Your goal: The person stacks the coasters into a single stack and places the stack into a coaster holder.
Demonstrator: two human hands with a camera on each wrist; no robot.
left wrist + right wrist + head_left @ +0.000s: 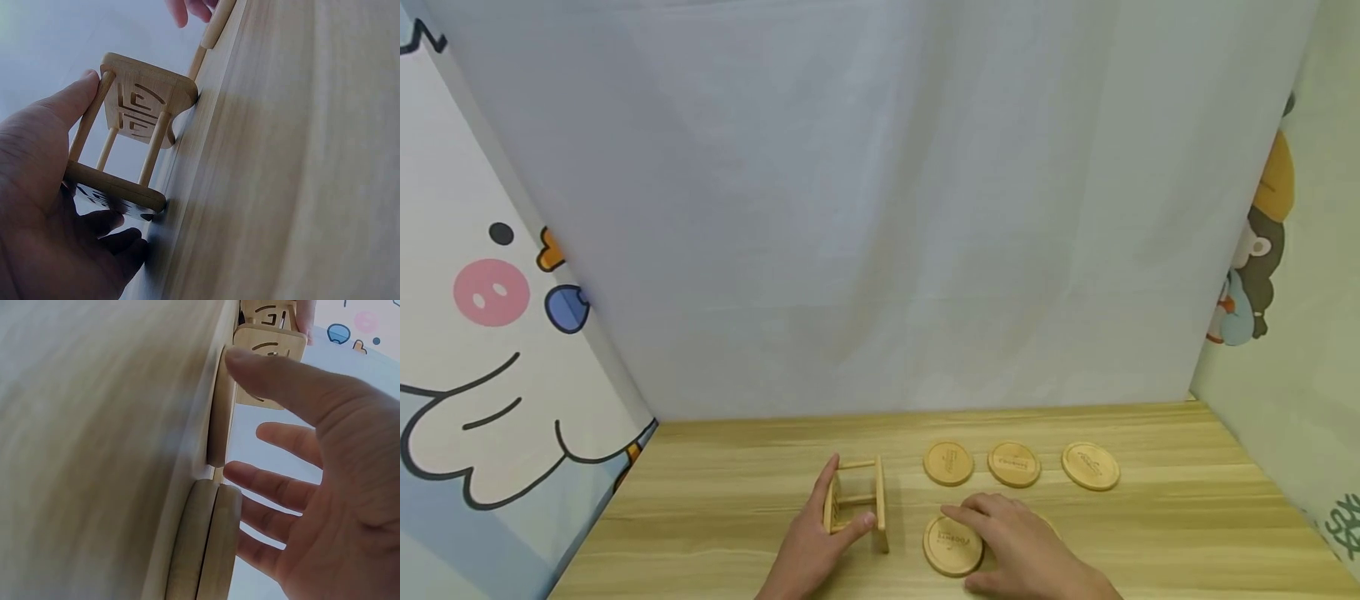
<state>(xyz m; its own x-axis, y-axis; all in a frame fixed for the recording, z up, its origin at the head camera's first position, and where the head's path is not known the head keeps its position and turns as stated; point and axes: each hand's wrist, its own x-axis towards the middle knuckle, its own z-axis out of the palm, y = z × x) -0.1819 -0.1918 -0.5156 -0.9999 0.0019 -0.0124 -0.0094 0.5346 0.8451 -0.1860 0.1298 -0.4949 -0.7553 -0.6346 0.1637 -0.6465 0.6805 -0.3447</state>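
My left hand (811,542) grips a small wooden coaster holder (881,504) at the left of centre. In the left wrist view its thumb lies along a rod of the holder (180,95), with the other fingers behind the near slotted side panel. The right hand (1018,546) is spread low over the table, fingers apart, beside a round wooden coaster (952,546) with engraved lettering. Its thumb tip overlaps the rim of that coaster (217,419) in the right wrist view. Two coasters (219,550) lie face to face beneath the fingers there, mostly hidden by the hand in the head view.
Behind the right hand, three more round coasters lie in a row: a left one (948,463), a middle one (1013,464) and a right one (1090,466). A pale cloth (887,208) hangs along the back edge of the wooden table (715,483), with cartoon-printed sheets at both sides.
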